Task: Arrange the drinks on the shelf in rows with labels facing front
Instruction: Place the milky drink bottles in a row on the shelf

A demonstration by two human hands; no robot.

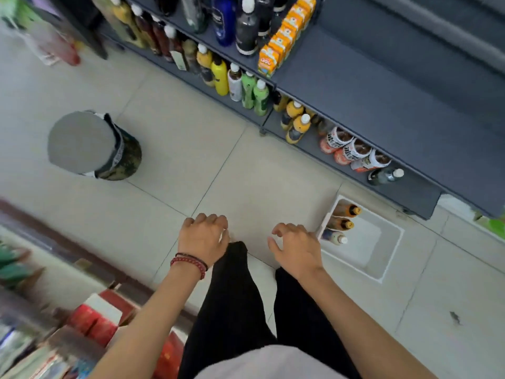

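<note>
Three bottles point(338, 223) lie side by side in the bin point(366, 243), caps pointing away from my right hand point(296, 248), nearer than my left hand point(203, 239); both loosely curled, empty.

Three bottles point(341, 224) lie in a bin point(382, 258) before the shelf point(355, 86).

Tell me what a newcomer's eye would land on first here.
Two empty hands, the left hand and the right hand, hang with loosely curled fingers over the tiled floor in mid-frame. Just right of the right hand, a white bin on the floor holds three bottles along its left side. Above, a dark grey shelf carries rows of drinks and a line of orange cartons.
</note>
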